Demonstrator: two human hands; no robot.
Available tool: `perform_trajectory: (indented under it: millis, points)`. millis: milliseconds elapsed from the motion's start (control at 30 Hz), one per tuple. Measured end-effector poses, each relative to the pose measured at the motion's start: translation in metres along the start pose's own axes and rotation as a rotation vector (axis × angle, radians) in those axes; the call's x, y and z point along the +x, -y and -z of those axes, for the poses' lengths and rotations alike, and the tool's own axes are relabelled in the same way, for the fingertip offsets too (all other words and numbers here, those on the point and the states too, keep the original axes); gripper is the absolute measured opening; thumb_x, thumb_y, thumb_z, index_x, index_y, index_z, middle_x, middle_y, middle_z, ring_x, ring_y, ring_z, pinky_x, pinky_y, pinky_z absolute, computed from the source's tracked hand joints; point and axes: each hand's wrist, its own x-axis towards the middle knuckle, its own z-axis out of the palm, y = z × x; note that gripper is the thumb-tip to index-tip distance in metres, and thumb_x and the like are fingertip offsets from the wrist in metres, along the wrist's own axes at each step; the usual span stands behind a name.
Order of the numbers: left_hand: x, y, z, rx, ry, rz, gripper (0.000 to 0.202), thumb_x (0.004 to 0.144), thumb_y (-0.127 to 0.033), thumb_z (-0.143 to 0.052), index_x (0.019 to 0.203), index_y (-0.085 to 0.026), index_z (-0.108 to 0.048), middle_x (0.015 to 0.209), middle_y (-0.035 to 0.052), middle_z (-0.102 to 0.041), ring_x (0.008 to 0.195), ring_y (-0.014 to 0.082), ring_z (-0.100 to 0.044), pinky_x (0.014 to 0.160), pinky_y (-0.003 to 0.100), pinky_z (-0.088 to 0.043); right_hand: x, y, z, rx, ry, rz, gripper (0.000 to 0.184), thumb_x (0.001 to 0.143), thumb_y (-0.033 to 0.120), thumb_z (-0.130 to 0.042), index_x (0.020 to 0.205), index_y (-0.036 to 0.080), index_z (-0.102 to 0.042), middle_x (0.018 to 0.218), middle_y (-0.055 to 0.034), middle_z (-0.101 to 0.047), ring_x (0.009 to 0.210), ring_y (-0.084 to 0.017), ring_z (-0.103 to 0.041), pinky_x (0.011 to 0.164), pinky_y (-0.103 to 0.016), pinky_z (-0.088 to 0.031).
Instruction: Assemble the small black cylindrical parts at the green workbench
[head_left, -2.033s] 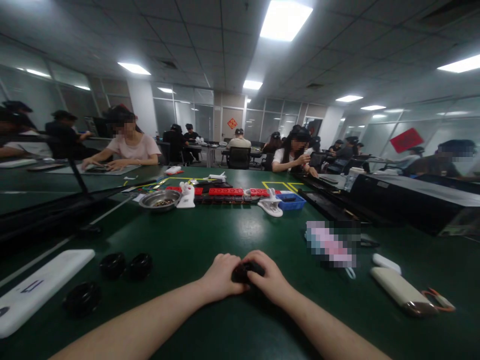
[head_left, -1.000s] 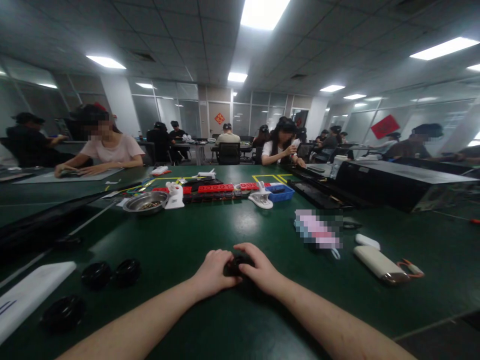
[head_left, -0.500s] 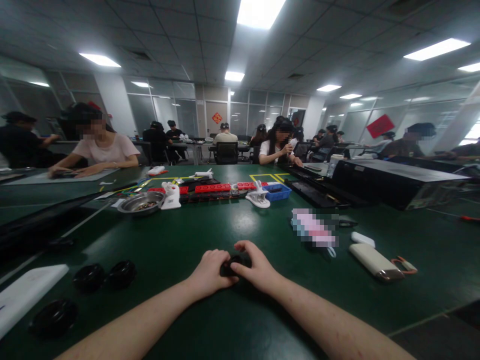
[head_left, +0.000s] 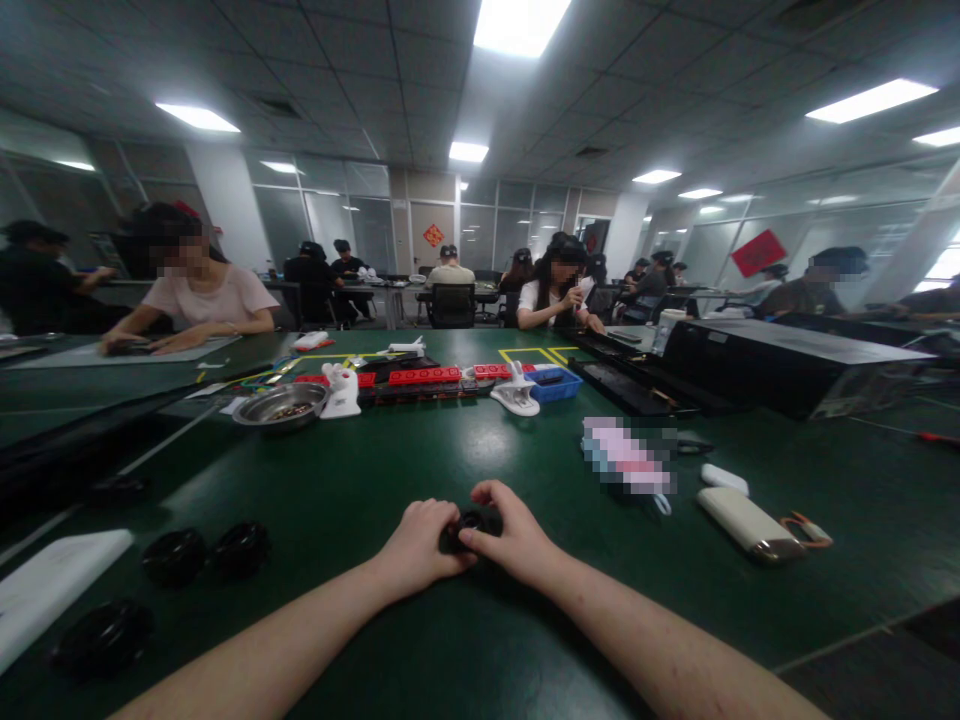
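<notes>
Both of my hands meet over a small round black part point(head_left: 471, 524) on the green table point(head_left: 420, 460). My left hand point(head_left: 417, 546) curls its fingers round the part's left side. My right hand point(head_left: 511, 536) pinches it from the right, thumb and forefinger on its rim. Most of the part is hidden under my fingers. To the left, three similar black round parts point(head_left: 174, 556) point(head_left: 241, 546) point(head_left: 103, 632) lie loose on the table.
A white flat slab point(head_left: 52, 580) lies at far left. A cream power bank point(head_left: 739, 522) with an orange cable and a small white case point(head_left: 723, 478) lie at right. Farther off are a metal bowl point(head_left: 280, 404), red strips, a blue tray point(head_left: 555, 384), a black box point(head_left: 780, 366). Other people sit working.
My hands stay closed on the black part with only small finger shifts. The view has drifted slightly to the right since two seconds ago.
</notes>
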Motion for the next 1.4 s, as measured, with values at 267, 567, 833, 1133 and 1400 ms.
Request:
perform_trajectory:
  millis: [267, 567, 833, 1133, 1400]
  points:
    - [0.000, -0.001, 0.000, -0.015, 0.002, -0.005, 0.030, 0.066, -0.043, -0.062, 0.082, -0.020, -0.053, 0.083, 0.0018, -0.058, 0.081, 0.0207, -0.052, 0.074, 0.032, -0.036, 0.001, 0.002, 0.000, 0.073, 0.104, 0.065, 0.036, 0.063, 0.006, -0.055, 0.096, 0.021, -0.054, 0.097, -0.0021, -0.057, 0.095, -0.019, -0.052, 0.086, -0.034, -0.040]
    - [-0.001, 0.000, 0.001, -0.009, 0.012, 0.010, 0.028, 0.067, -0.043, -0.061, 0.078, -0.019, -0.053, 0.080, 0.0012, -0.056, 0.079, 0.0203, -0.051, 0.071, 0.030, -0.036, 0.002, -0.001, -0.003, 0.006, 0.028, -0.010, 0.017, 0.065, 0.019, -0.064, 0.079, 0.019, -0.054, 0.075, 0.0011, -0.055, 0.073, -0.016, -0.051, 0.068, -0.029, -0.042]
    - [0.000, -0.003, 0.002, 0.000, 0.019, 0.036, 0.028, 0.064, -0.043, -0.063, 0.073, -0.019, -0.050, 0.078, 0.0006, -0.056, 0.078, 0.0201, -0.052, 0.072, 0.030, -0.036, 0.001, -0.004, -0.004, 0.082, 0.012, 0.020, 0.033, 0.066, 0.016, -0.061, 0.098, 0.020, -0.051, 0.090, -0.0013, -0.057, 0.085, -0.017, -0.053, 0.077, -0.032, -0.042]
    - [-0.001, -0.002, 0.002, -0.008, 0.001, 0.024, 0.030, 0.064, -0.043, -0.063, 0.078, -0.019, -0.052, 0.081, 0.0010, -0.057, 0.080, 0.0203, -0.051, 0.073, 0.030, -0.036, 0.000, 0.002, -0.001, 0.073, 0.110, 0.009, 0.034, 0.065, 0.008, -0.055, 0.097, 0.020, -0.055, 0.095, -0.0034, -0.060, 0.091, -0.019, -0.054, 0.083, -0.033, -0.041]
    - [-0.001, 0.002, -0.003, -0.003, -0.043, 0.029, 0.034, 0.061, -0.047, -0.065, 0.075, -0.019, -0.052, 0.079, 0.0000, -0.056, 0.078, 0.0196, -0.051, 0.069, 0.028, -0.035, 0.004, -0.005, -0.003, -0.032, 0.013, -0.024, 0.016, 0.066, 0.025, -0.062, 0.078, 0.018, -0.054, 0.076, -0.0023, -0.057, 0.073, -0.019, -0.053, 0.069, -0.034, -0.044]
